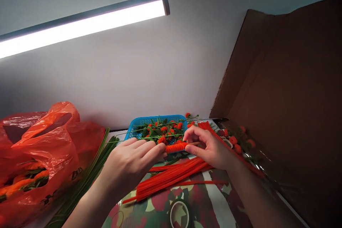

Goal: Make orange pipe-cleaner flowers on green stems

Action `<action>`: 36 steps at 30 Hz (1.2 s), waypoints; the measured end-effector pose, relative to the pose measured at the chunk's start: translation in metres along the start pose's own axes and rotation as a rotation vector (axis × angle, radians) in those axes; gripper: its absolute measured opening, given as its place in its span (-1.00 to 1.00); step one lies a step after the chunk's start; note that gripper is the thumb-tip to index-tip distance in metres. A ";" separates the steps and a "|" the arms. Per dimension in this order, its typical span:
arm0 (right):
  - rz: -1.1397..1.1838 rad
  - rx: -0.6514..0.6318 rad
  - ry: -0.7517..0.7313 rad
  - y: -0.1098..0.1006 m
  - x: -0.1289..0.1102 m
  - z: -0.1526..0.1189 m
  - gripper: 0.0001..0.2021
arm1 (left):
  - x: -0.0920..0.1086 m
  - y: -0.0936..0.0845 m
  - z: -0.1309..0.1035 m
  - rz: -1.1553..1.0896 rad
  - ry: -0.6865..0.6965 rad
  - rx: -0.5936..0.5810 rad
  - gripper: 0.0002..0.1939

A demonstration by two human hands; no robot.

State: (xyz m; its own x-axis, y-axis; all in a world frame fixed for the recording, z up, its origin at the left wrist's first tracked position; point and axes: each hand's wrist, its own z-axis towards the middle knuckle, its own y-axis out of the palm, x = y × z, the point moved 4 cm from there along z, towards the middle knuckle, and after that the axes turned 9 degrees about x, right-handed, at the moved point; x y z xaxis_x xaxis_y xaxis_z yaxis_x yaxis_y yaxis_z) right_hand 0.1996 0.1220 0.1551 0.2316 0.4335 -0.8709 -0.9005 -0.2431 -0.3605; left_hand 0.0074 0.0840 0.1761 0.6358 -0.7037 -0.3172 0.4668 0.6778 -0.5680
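Observation:
An orange pipe cleaner (176, 147) is wound in a tight coil around a thin wooden stick (196, 143), level between my hands. My left hand (133, 155) is closed on the coil's left end, its back towards me and its fingertips mostly hidden. With thumb and forefinger, my right hand (210, 148) pinches the coil's right end, and the stick passes on into that palm. Below them lies a thick bundle of loose orange pipe cleaners (171, 180). Just behind is a blue basket (140, 119) of small orange flowers with green stems and leaves.
On the left, an orange plastic bag (64, 139) bulges beside long green pipe cleaners (88, 178). A roll of tape (179, 214) rests on the patterned cloth (205, 203) near me. At right stand more orange flowers (236, 144) and a tall cardboard sheet (288, 78).

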 end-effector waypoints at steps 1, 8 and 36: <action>-0.001 -0.003 -0.007 0.000 0.000 0.000 -0.92 | 0.000 0.001 0.000 -0.001 0.002 -0.003 -0.80; -0.092 0.006 -0.050 -0.003 -0.004 -0.002 -0.92 | 0.000 0.004 0.001 -0.005 0.021 0.016 -0.73; 0.067 0.031 0.173 0.000 0.013 0.004 -0.86 | -0.002 0.015 -0.002 0.051 0.001 -0.039 -0.77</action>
State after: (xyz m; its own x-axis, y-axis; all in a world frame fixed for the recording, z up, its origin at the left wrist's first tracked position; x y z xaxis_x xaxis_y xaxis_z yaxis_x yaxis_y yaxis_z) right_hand 0.2009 0.1306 0.1452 0.2280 0.2612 -0.9380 -0.9265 -0.2381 -0.2915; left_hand 0.0115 0.0951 0.1670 0.6576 -0.6688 -0.3468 0.4096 0.7037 -0.5805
